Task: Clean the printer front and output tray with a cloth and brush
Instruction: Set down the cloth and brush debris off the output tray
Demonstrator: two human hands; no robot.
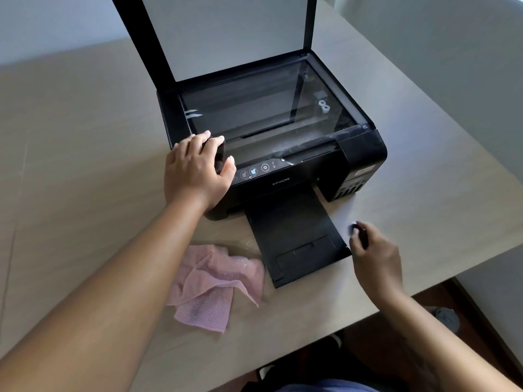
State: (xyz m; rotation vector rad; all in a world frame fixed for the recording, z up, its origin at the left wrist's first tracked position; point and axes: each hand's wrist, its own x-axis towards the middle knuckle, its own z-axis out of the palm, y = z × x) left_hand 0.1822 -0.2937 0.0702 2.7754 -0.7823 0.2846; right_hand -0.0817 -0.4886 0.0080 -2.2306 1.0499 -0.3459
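Left arm is extended forward, bare; left hand point(195, 168) is held palm down, fingers curled, thumb spread to the right. Right arm is bent inward from lower right; right hand point(373, 256) is closed around a small dark item, motion-blurred.

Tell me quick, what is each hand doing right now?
Left hand: closed around a dark object on the printer front; which object cannot be told.
Right hand: closed on a small dark object, blurred.

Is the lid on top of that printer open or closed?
Open. The scanner lid stands raised at the back of the printer, its pale underside facing the camera, and the scanner glass below lies fully uncovered.
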